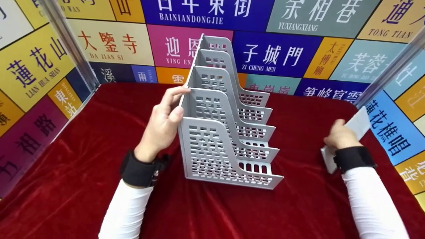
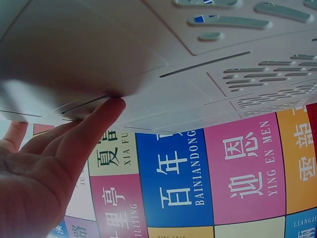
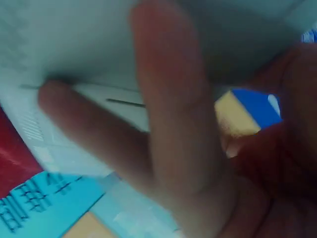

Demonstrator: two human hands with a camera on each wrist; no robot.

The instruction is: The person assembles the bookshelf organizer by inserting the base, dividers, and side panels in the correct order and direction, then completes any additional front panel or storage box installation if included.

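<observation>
In the head view a light grey file rack (image 1: 212, 149) with several perforated, step-shaped dividers stands upright on red cloth. My left hand (image 1: 162, 122) touches its tall back edge, fingertips and thumb at the upper rim. The left wrist view shows fingers (image 2: 94, 124) resting along the flat back panel (image 2: 148, 94). Off to the right, apart from the rack, my right hand (image 1: 342, 134) grips a flat whitish plastic piece (image 1: 360, 122). Up close in the right wrist view this grey-white piece (image 3: 74, 148) has a slot and small perforations. Motion blurs it, and the hand hides its middle.
Dark red velvet cloth (image 1: 83, 186) covers the table. Panels of coloured sign tiles (image 1: 199, 13) stand behind and on both sides. Clear upright strips (image 1: 74, 49) mark the back corners, with the right one close to the plastic piece.
</observation>
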